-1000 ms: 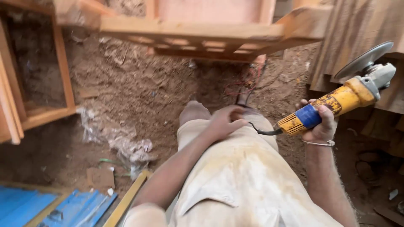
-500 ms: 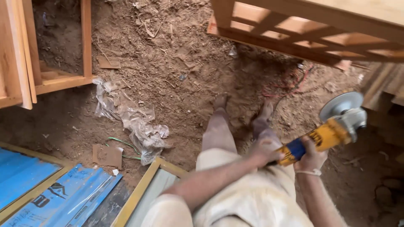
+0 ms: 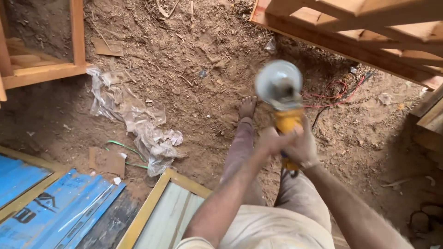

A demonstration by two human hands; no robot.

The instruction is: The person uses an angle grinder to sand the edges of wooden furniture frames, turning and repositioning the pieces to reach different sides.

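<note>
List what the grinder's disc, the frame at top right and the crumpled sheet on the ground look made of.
Disc: probably metal, from its pale grey sheen, though blurred. Frame: bare, unpainted wood with an orange-tan surface and square-cut slats. Crumpled sheet: thin clear plastic, wrinkled, glossy, with dirt showing through. Both hands grip the yellow grinder body.

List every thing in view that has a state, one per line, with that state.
angle grinder: held off the ground in both hands, disc end pointing away, blurred.
left hand: closed on the grinder body.
right hand: closed on the grinder body.
plastic sheet: crumpled on the dirt.
red wire: loose and tangled on the ground.
wooden frame: lying raised over the dirt.
blue panels: lying flat.
</note>
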